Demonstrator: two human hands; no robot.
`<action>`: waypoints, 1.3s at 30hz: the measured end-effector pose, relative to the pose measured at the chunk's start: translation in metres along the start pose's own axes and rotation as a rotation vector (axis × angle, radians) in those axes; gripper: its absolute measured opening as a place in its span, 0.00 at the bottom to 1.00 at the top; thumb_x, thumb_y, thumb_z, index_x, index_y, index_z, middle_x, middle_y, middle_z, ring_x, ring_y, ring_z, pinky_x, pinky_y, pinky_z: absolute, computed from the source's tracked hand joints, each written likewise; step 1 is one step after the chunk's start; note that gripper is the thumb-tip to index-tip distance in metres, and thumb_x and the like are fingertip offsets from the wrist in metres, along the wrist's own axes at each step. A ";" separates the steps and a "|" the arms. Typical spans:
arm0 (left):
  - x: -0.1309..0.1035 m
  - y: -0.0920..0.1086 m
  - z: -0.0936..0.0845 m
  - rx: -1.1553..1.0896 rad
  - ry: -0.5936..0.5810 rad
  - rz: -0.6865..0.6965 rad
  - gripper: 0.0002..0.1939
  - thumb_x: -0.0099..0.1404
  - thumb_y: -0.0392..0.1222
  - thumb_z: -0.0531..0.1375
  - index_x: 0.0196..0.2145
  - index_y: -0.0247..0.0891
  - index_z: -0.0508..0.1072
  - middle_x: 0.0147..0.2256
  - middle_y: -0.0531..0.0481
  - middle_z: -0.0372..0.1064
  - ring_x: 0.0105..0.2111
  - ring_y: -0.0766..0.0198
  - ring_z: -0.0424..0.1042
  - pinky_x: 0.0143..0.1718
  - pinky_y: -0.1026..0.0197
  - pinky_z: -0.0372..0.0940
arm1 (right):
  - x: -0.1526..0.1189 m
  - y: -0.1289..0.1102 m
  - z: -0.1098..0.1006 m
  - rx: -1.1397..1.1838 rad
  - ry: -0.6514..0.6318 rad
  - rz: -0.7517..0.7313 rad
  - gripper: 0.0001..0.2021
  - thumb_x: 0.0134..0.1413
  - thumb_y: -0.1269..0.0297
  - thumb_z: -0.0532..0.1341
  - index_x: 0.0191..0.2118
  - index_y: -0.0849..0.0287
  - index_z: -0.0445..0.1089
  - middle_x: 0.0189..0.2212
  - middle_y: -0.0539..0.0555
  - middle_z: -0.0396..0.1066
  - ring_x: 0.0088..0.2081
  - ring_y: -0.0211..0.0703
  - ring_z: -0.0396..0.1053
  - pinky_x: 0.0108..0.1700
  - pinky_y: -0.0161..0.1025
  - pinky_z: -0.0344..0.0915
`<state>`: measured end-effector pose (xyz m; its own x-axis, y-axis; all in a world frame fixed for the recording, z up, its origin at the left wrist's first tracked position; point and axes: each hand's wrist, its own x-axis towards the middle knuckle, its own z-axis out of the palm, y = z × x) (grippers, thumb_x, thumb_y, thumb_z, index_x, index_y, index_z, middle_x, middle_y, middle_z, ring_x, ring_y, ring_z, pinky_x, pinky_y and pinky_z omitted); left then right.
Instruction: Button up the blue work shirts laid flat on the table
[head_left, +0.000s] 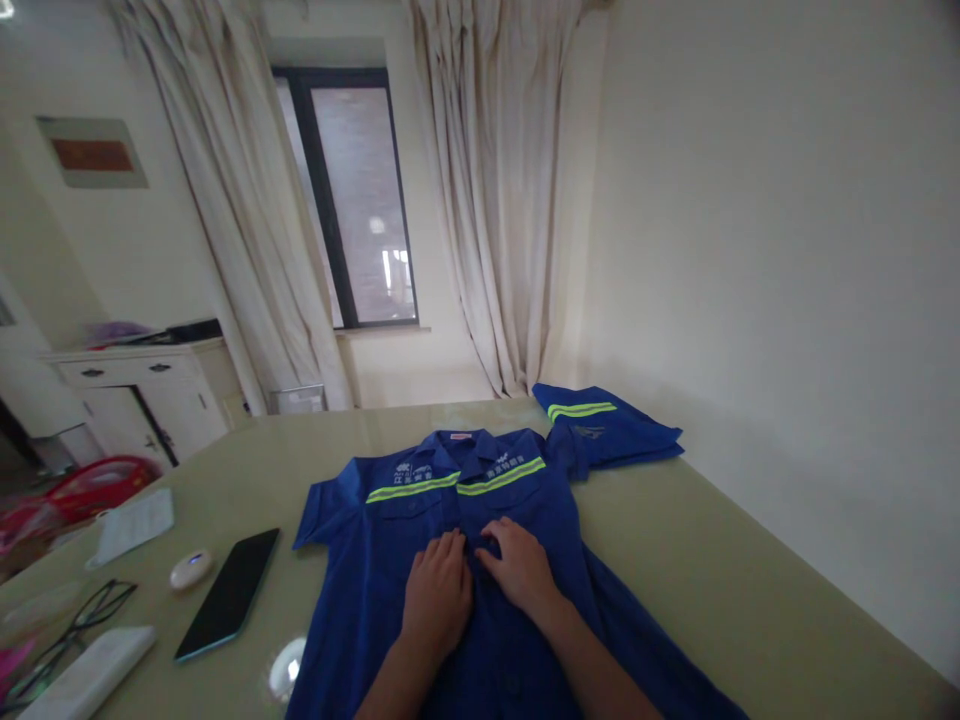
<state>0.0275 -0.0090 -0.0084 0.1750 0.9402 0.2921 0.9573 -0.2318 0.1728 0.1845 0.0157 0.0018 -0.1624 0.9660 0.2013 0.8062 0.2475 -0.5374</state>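
Blue shirt (431,515) lies lengthwise, collar farthest, beneath bent-fingered left hand (439,585) and narrowly curled right hand (521,568), flanking its front opening (486,620); whether either pinches cloth cannot be told.

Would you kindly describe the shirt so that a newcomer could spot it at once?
Find the table before the window. Under the left hand and right hand lies the blue shirt. Unlike the blue bundle beyond it, which shows one yellow stripe, it is spread out, with a collar and two yellow chest stripes.
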 end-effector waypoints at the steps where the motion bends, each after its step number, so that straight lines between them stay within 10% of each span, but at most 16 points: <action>1: 0.007 0.000 -0.004 0.007 -0.002 -0.026 0.18 0.71 0.34 0.48 0.49 0.39 0.74 0.49 0.43 0.74 0.50 0.54 0.71 0.52 0.52 0.65 | -0.001 0.001 -0.003 0.020 -0.029 -0.010 0.11 0.56 0.64 0.64 0.45 0.52 0.75 0.42 0.52 0.76 0.45 0.45 0.74 0.45 0.36 0.64; 15: 0.034 -0.023 0.010 -0.463 0.043 -0.016 0.09 0.70 0.35 0.51 0.39 0.43 0.70 0.41 0.49 0.69 0.43 0.58 0.69 0.45 0.56 0.64 | 0.012 0.004 -0.005 0.602 0.197 0.117 0.08 0.54 0.60 0.60 0.32 0.56 0.76 0.28 0.51 0.76 0.32 0.47 0.73 0.35 0.37 0.66; 33: 0.038 -0.027 0.013 -0.762 0.106 0.003 0.08 0.68 0.37 0.52 0.37 0.42 0.70 0.37 0.47 0.72 0.39 0.56 0.73 0.43 0.54 0.68 | 0.007 -0.016 0.010 0.336 0.386 -0.014 0.08 0.62 0.62 0.57 0.36 0.56 0.73 0.30 0.52 0.72 0.31 0.43 0.70 0.35 0.36 0.64; 39: 0.036 -0.025 0.011 -0.748 0.131 0.023 0.09 0.67 0.36 0.52 0.36 0.42 0.71 0.36 0.47 0.72 0.38 0.57 0.73 0.43 0.55 0.67 | 0.007 -0.022 0.013 0.152 0.258 -0.055 0.09 0.61 0.69 0.58 0.39 0.54 0.75 0.38 0.53 0.75 0.41 0.47 0.74 0.44 0.38 0.65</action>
<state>0.0124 0.0330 -0.0123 0.1196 0.9064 0.4051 0.5343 -0.4026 0.7433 0.1583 0.0180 0.0044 -0.0377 0.9049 0.4240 0.7027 0.3257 -0.6325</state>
